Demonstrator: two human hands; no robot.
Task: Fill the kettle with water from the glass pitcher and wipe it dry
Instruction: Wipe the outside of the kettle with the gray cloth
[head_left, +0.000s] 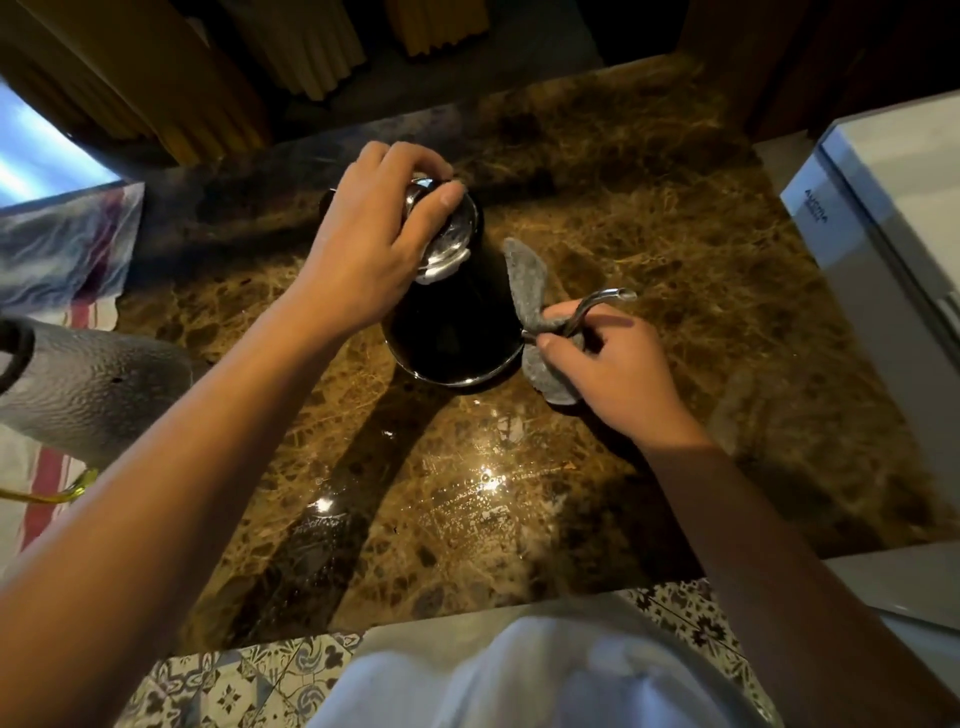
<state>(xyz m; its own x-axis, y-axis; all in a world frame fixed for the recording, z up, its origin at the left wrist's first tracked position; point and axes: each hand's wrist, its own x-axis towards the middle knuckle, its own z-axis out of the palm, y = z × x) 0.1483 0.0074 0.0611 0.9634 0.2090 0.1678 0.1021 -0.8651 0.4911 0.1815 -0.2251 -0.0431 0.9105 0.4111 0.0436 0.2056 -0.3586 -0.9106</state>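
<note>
head view: looking down on a brown marble counter, with patterned floor tiles showing at the near edge.
kettle: black body with a chrome lid, standing upright on the counter near its middle; its thin curved spout is pointing right.
left hand: reaching in from the near left and resting on top of the kettle, fingers curled closed around the lid and its knob.
right hand: coming in from the near right, thumb and fingers pinched closed on a grey cloth.
grey cloth: wrapping around the base of the spout, touching it; one end is sticking up far of the hand, the other is hanging down near the kettle's base.
glass pitcher: ribbed, at the left edge, well apart from the kettle, sitting over a striped towel.
white appliance: standing at the right edge of the counter.
counter near the kettle: glinting wet under the light.
</note>
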